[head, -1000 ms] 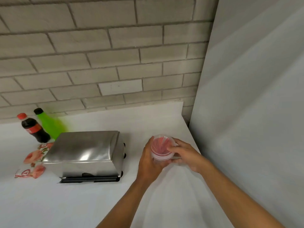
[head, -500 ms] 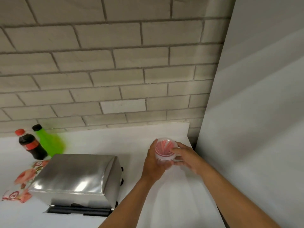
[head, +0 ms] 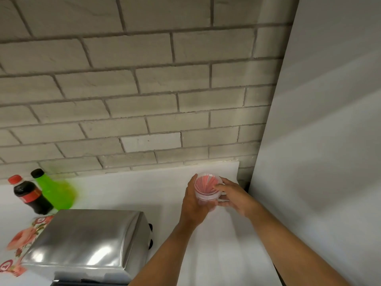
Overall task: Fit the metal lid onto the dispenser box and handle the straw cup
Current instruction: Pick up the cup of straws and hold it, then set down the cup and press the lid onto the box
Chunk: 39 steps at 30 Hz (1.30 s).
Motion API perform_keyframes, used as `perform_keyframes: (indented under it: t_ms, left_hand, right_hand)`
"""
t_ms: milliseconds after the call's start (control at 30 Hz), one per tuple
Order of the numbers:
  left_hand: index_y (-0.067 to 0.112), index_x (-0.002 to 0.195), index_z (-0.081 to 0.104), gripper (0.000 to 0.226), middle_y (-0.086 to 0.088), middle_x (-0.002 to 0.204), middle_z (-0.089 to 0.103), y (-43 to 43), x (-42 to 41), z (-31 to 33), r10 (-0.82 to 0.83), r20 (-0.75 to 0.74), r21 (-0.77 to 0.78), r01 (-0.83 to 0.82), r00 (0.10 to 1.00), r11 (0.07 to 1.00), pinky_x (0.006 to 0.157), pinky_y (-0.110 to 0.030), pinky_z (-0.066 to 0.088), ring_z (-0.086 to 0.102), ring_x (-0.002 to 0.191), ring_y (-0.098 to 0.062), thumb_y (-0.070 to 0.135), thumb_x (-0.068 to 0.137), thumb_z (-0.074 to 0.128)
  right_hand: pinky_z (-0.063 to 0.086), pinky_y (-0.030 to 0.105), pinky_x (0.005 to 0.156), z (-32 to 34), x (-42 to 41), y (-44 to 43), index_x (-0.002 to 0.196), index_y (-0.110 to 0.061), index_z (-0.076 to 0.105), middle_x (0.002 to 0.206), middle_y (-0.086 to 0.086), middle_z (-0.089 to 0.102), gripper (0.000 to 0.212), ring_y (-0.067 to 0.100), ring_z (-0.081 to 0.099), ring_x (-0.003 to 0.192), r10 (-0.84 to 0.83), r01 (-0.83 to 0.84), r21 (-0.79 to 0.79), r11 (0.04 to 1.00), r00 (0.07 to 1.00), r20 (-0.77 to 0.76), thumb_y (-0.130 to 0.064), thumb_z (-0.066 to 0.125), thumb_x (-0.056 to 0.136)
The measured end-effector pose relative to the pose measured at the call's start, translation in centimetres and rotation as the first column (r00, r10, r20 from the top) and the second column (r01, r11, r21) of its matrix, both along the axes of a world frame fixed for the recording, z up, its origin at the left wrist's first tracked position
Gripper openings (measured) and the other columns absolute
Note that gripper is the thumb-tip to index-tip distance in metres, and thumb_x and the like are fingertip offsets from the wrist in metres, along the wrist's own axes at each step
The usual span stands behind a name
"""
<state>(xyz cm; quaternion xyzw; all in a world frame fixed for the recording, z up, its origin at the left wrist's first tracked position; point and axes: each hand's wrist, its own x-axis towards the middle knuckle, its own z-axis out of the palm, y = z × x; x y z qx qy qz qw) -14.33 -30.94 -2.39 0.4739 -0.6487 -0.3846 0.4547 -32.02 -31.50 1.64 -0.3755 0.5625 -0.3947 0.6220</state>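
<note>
We hold the straw cup (head: 207, 187) near the counter's (head: 134, 188) far right corner, left hand (head: 193, 200) wrapped around its wall, right hand (head: 233, 193) pinching the rim. It looks light and thin-walled, so we judge a gentle grip on the wall best.

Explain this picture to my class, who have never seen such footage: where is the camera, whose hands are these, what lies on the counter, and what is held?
The camera sits on a person's head, looking down at their own bare arms. The left hand and right hand together hold a clear cup of red straws above a white counter. On the counter stand a shiny metal dispenser box, a cola bottle, a green bottle and flowered packets.
</note>
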Motion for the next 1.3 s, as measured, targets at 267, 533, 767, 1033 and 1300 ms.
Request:
perform_keyframes:
  t_ms: [267, 533, 767, 1033, 1300]
  left_hand:
    - [0.013, 0.155, 0.039, 0.1, -0.005, 0.145, 0.057, -0.8, -0.1, -0.2, 0.013, 0.026, 0.02, -0.013, 1.0, 1.0, 0.106, -0.039, 0.057, 0.059, 0.131, -0.021, 0.02, 0.073, 0.097]
    - [0.019, 0.165, 0.019, 0.133, -0.003, 0.16, 0.043, 0.1, 0.1, 1.4, 0.023, 0.172, 0.073, -0.036, 0.985, 0.997, 0.117, -0.036, 0.042, 0.043, 0.146, -0.022, 0.041, 0.063, 0.101]
    - [0.032, 0.165, -0.003, 0.155, -0.001, 0.162, 0.031, 3.0, 2.6, 5.4, 0.035, 0.202, 0.101, -0.057, 0.979, 0.993, 0.111, -0.031, 0.033, 0.027, 0.154, -0.024, 0.031, 0.055, 0.105]
    - [0.049, 0.163, 0.004, 0.145, 0.004, 0.169, 0.027, 6.7, 9.4, 13.0, 0.113, 0.222, 0.162, -0.151, 0.969, 0.975, 0.112, -0.045, 0.048, 0.043, 0.147, -0.022, 0.039, 0.057, 0.102]
    - [0.042, 0.163, 0.025, 0.127, 0.004, 0.169, 0.028, 10.8, 21.5, 16.4, 0.247, 0.286, 0.085, -0.282, 0.926, 0.956, 0.116, -0.047, 0.045, 0.039, 0.15, -0.023, 0.062, 0.058, 0.094]
  right_hand:
    - [0.064, 0.037, 0.09, -0.2, 0.1, -0.8, 0.14, -0.033, 0.063, 0.134, 0.006, 0.07, 0.041, 0.033, 0.068, 0.122, 0.011, -0.011, -0.003, 1.0, 1.0, -0.006, -0.025, 0.07, 0.101]
    - [0.062, 0.047, 0.096, 0.2, 0.5, 0.0, 0.158, -0.038, 0.045, 0.151, 0.004, 0.058, 0.068, 0.034, 0.06, 0.131, -0.094, 0.096, 0.034, 0.995, 0.994, -0.05, -0.049, 0.074, 0.097]
    - [0.048, 0.032, 0.093, 3.2, 1.6, 1.9, 0.155, -0.036, 0.05, 0.152, 0.004, 0.055, 0.077, 0.017, 0.055, 0.114, -0.384, 0.325, -0.232, 0.917, 0.878, -0.287, -0.043, 0.084, 0.087]
    - [0.052, 0.032, 0.095, 8.8, 7.4, 6.4, 0.149, -0.046, 0.053, 0.148, 0.0, 0.057, 0.068, 0.013, 0.065, 0.11, -0.345, 0.188, -0.426, 0.885, 0.878, -0.33, -0.039, 0.08, 0.087]
    - [0.048, 0.034, 0.098, 10.0, 15.6, 11.1, 0.15, -0.053, 0.049, 0.15, 0.003, 0.053, 0.071, 0.016, 0.059, 0.122, -0.018, -0.083, -0.273, 0.958, 0.937, -0.349, -0.054, 0.08, 0.086]
